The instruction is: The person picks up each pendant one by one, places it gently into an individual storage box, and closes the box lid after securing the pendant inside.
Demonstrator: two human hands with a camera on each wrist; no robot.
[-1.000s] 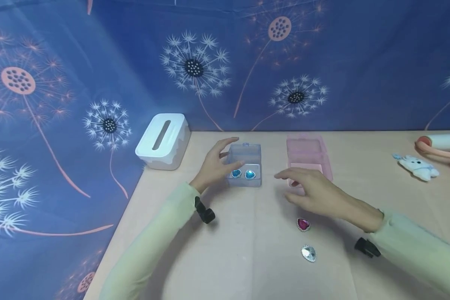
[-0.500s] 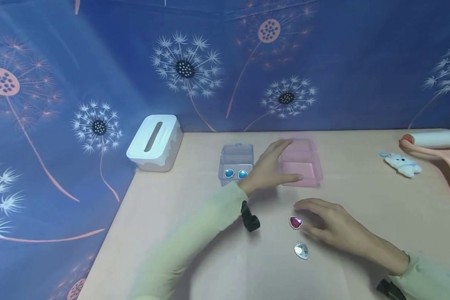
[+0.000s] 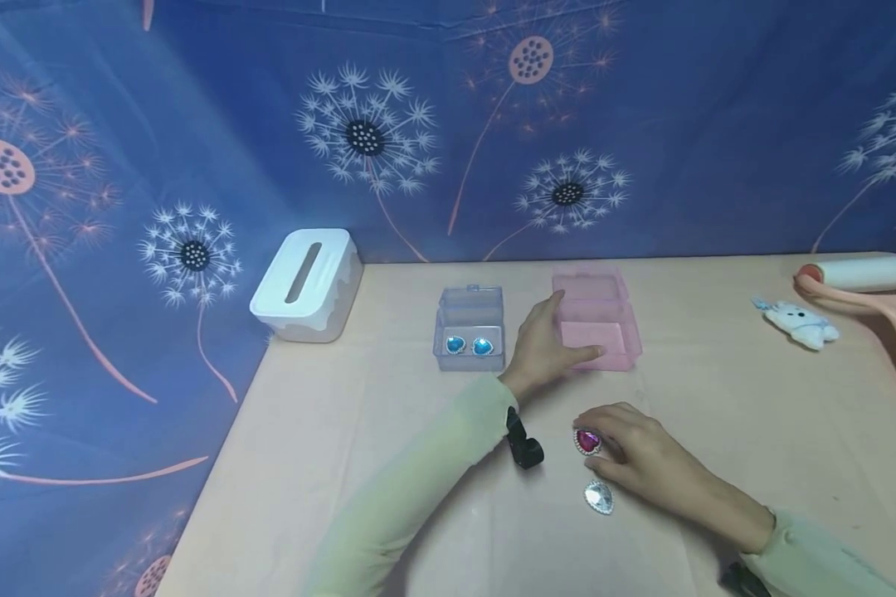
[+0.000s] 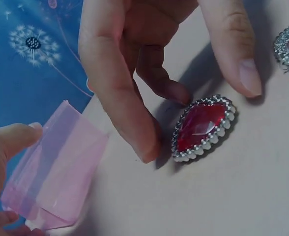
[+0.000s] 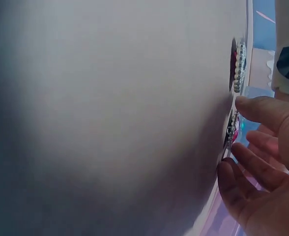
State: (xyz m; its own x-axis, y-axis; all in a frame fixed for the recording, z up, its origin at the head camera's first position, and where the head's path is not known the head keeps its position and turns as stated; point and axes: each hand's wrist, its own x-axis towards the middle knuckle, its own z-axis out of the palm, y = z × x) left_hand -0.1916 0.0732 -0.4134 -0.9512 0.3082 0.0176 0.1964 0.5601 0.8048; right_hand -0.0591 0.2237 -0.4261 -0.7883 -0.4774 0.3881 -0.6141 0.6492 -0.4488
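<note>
My right hand (image 3: 653, 456) hovers low over a red rhinestone (image 3: 586, 441) with a beaded silver rim. In the left wrist view its fingers and thumb stand on either side of the red rhinestone (image 4: 202, 129), apart from it. A clear rhinestone (image 3: 599, 497) lies just nearer, by the thumb. My left hand (image 3: 543, 348) rests at the left side of an open pink plastic box (image 3: 593, 336), thumb stretched along its front, other fingers by the lid. Left of it stands an open bluish clear box (image 3: 470, 315) with two blue rhinestones (image 3: 482, 347) inside.
A white tissue box (image 3: 306, 286) stands at the back left. At the right lie a small white plush toy (image 3: 799, 323) and a lint roller (image 3: 862, 274) with a peach handle. A blue patterned cloth (image 3: 448, 124) hangs behind the table.
My left hand went right, from the bluish box to the pink box. My right hand left the pink box and came nearer, down around the red rhinestone. The view shifted slightly.
</note>
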